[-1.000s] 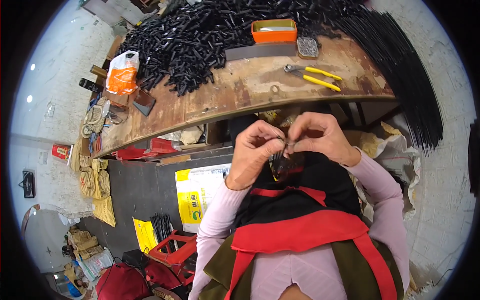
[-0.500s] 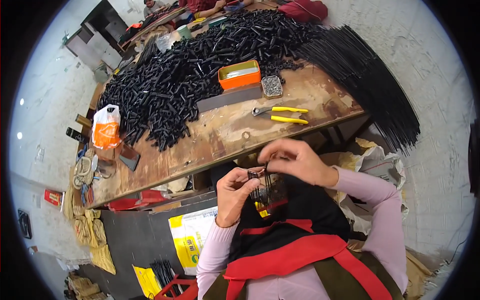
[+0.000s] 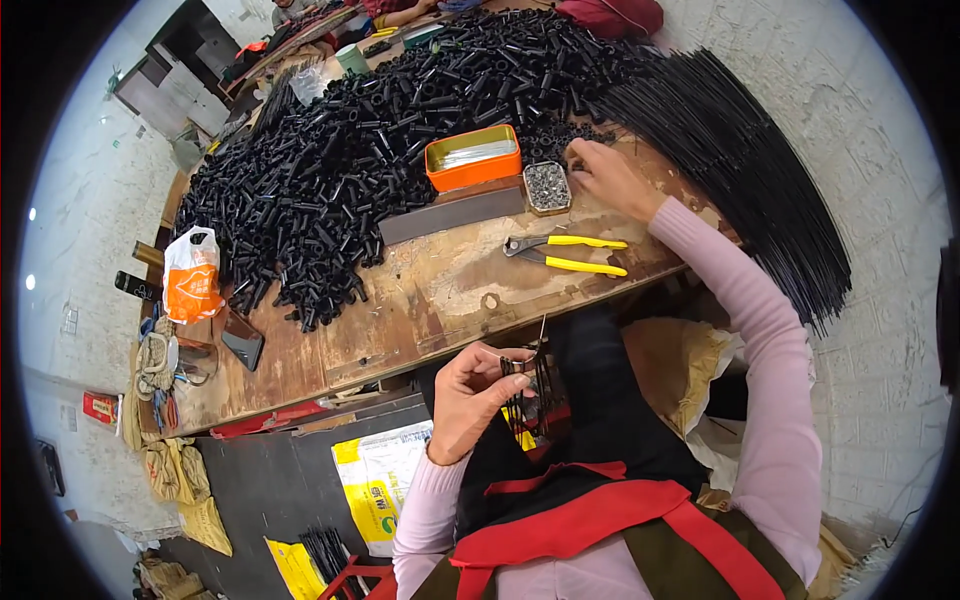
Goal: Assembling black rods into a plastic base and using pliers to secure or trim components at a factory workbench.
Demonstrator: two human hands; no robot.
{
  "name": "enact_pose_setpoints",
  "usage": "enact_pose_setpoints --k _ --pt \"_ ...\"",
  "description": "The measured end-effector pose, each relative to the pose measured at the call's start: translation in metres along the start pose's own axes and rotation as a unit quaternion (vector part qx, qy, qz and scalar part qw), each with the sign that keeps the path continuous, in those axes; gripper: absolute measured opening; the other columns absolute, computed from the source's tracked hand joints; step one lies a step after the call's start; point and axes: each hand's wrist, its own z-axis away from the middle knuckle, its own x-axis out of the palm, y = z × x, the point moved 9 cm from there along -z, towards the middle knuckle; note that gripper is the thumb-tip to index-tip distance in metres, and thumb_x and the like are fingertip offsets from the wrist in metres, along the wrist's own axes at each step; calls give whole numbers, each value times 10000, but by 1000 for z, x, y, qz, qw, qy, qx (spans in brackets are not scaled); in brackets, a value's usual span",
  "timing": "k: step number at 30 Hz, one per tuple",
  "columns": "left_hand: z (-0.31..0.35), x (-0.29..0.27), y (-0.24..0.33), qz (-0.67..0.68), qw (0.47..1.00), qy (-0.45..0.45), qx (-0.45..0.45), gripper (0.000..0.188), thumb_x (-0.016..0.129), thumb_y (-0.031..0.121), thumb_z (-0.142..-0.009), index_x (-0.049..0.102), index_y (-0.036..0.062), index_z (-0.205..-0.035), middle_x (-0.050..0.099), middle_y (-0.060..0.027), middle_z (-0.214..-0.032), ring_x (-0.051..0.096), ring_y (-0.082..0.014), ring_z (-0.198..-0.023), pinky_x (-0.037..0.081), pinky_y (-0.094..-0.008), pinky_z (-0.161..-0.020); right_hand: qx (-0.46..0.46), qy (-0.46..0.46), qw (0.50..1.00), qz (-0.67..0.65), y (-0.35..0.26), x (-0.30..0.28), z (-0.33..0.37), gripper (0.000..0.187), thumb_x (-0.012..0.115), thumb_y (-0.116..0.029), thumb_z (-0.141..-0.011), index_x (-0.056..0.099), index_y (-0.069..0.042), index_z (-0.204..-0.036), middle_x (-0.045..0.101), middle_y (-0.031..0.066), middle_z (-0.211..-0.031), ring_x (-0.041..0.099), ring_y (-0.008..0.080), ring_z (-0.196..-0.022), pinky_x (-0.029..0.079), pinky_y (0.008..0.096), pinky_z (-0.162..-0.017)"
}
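Observation:
Over my lap, my left hand pinches a thin metal wire whose tip points up past the fingers. Several slim black strands hang from it below the thumb. My right hand reaches across the table, its fingers bent together at the edge of the small black rings; what its fingertips hold, if anything, is hidden. Just left of it stands a small clear tub of tiny silvery metal pieces. Yellow-handled cutting pliers lie on the wood nearer to me.
Black tube pieces are heaped across the wooden table. An orange tin with thin metal wires stands behind a grey bar. Long black rods overhang the right end. A plastic bag and phone sit at left.
My right hand has left the wire and strands beside my left hand and moved up and forward to the black rings. My left hand keeps its hold over my lap.

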Motion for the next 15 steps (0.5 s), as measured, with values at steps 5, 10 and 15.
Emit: enact_pose_setpoints --k 5,10,15 --pt "0 0 -6 -13 1000 11 -6 271 672 -68 -831 583 -39 -1086 642 -149 -1075 646 -212 -898 577 -347 -755 106 -30 979 -173 -57 -36 43 330 648 -24 -840 608 -28 -1168 643 84 -1062 640 166 -923 506 294 -770" --pt "-2 54 -19 -64 989 -117 -63 465 645 -20 -887 530 8 -1336 649 -87 -1148 632 -119 -954 526 -248 -755 153 -147 883 -419 -151 -26 83 264 645 -25 -887 657 23 -1146 669 72 -1121 662 107 -861 509 232 -778" --pt "6 63 3 -31 992 -124 -16 482 644 11 -903 521 25 -1368 661 -73 -1147 616 -89 -923 522 -241 -751 143 -167 885 -410 -191 -46 104 245 646 -4 -878 679 20 -1120 686 68 -1087 663 117 -919 513 239 -817"
